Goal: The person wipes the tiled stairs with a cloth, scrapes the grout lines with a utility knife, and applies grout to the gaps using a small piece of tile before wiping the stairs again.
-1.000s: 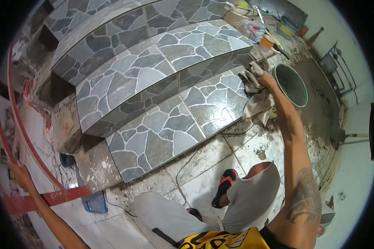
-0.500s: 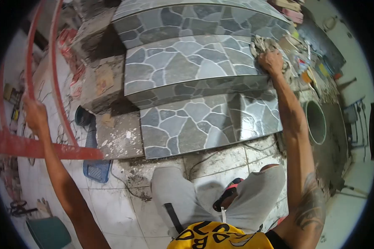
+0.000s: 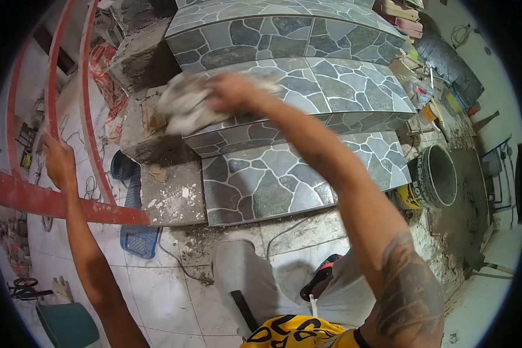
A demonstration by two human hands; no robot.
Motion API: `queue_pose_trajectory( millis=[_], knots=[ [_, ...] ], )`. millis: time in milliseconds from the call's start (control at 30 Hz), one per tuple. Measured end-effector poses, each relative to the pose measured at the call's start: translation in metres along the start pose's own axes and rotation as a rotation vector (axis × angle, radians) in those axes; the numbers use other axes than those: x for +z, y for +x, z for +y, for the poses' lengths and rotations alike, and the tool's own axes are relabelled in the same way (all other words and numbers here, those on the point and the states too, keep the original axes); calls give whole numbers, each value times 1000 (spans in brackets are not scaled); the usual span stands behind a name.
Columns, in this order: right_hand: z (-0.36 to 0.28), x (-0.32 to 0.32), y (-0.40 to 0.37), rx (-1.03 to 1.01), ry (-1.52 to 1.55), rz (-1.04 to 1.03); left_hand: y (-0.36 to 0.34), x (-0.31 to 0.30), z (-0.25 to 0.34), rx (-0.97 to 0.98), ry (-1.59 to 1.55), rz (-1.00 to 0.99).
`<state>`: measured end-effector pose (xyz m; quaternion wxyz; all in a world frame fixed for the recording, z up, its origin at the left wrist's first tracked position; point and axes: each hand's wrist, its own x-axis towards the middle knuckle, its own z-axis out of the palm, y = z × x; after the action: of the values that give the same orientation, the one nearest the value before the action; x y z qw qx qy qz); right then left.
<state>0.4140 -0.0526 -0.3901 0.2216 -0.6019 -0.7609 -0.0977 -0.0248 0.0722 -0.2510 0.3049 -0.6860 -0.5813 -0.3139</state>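
My left hand (image 3: 59, 159) is closed round a red metal bar (image 3: 53, 87) of the railing at the left. My right hand (image 3: 233, 94) grips a pale, dirty cloth (image 3: 188, 104), smeared by motion, at the left end of the middle tiled step (image 3: 359, 87). Part of the cloth hangs over the step's left edge, beside the rough concrete. The steps have grey stone-pattern tiles with white lines. Below lies the lower tiled step (image 3: 272, 180), in front of my knees.
A bucket (image 3: 438, 177) stands right of the steps, with tools and debris behind it. At the lower left are a green bucket (image 3: 68, 325) and a blue plastic piece (image 3: 139, 240). Rough concrete (image 3: 171, 194) borders the steps on the left.
My right hand has swept the cloth from the right end of the middle step to its left end. My left hand still holds the railing. The view has shifted slightly.
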Motion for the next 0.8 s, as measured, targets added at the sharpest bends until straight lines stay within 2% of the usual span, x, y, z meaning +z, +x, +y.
queue_pose_trajectory(
  millis=[33,67,100,133,167,200,233,300,400,433,500,567,633,700,767,800],
  knots=[
    [39,-35,-20,189,-74,-198,-2,2,-2,18,0,16],
    [120,-30,-52,194,-277,-290,-2,4,-5,39,1,33],
    [150,-69,-89,486,-425,-263,1,6,-5,54,-1,58],
    [178,-109,-135,774,-310,-69,3,6,-4,31,30,47],
    [219,-136,-180,747,-532,-271,3,5,-2,8,59,29],
    [225,-163,-217,1004,-602,-119,2,4,2,-16,81,8],
    [222,-197,-248,1010,-635,-233,3,2,5,-42,92,-29],
    [230,-217,-301,1158,-702,-84,5,-2,8,-98,122,-97],
    [233,-218,-329,1053,-801,-178,5,8,0,-66,80,-27],
    [221,-213,-326,980,-780,-138,5,9,0,-83,80,-56],
    [195,-203,-311,1018,-744,-111,7,6,0,-106,83,-106],
    [157,-198,-290,879,-645,-243,5,4,1,-84,61,-71],
    [108,-186,-273,677,-636,-153,2,2,5,-80,40,-39],
    [84,-174,-257,618,-598,-145,1,0,7,-75,23,-14],
    [72,-175,-243,637,-564,-150,0,13,-3,-40,43,172],
    [77,-171,-245,620,-559,-50,0,13,-2,-21,45,267]
  ],
)
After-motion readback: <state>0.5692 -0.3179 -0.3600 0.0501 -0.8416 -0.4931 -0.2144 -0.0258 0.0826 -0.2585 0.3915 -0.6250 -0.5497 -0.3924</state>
